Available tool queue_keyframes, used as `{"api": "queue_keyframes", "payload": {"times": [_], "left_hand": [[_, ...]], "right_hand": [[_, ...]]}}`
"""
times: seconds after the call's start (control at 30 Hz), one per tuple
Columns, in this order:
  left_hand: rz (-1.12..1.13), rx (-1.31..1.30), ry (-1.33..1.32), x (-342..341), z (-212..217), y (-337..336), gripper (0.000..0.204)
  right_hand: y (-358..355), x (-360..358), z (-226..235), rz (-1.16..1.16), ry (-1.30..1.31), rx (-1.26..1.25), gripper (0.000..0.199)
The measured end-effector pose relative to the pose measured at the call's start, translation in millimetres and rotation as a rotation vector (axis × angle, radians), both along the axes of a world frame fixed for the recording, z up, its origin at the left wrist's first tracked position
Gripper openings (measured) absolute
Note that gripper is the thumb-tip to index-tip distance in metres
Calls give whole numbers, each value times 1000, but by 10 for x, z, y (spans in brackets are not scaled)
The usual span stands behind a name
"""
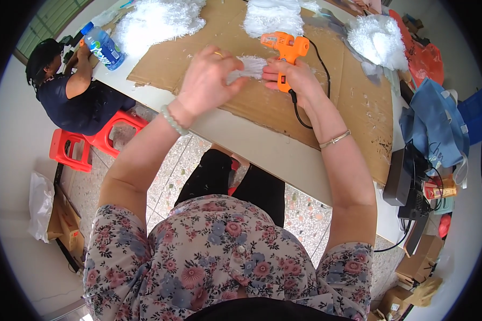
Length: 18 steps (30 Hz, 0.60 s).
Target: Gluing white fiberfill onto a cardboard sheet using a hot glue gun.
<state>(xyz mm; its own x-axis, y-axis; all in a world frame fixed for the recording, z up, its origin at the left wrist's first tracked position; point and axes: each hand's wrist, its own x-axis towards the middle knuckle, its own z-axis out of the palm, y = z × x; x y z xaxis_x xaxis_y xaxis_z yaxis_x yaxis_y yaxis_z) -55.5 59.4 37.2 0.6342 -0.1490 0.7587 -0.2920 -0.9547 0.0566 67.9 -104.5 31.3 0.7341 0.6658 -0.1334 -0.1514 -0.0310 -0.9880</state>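
Observation:
In my right hand [301, 81] is an orange hot glue gun [289, 49], its nozzle pointing left and a black cord trailing from the handle's bottom. The fingertips of that hand reach past the handle to the edge of a small white fringed piece [250, 67]. On the other side of this piece, my left hand [209, 79] hovers slightly blurred above the cardboard. Its thumb and forefinger are apart, with no object plainly held between them. Brown cardboard [353, 115] covers the white table [273, 150] under both hands.
White fringe piles lie at the back left [160, 24], back middle [273, 20] and back right [377, 40]. A blue-capped bottle [103, 48] stands left. Beyond it, a person [72, 88] sits near red stools [115, 131]. A blue bag [434, 125] and black box [399, 179] are right.

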Motion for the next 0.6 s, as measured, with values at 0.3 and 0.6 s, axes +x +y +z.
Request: {"api": "queue_keyframes", "payload": {"times": [0.3, 0.6], "left_hand": [[20, -62, 282, 444, -343, -14, 8], [-264, -226, 412, 155, -268, -268, 12]], "right_hand": [[-18, 66, 103, -50, 6, 122, 36], [-192, 7, 487, -12, -65, 216, 34]]}}
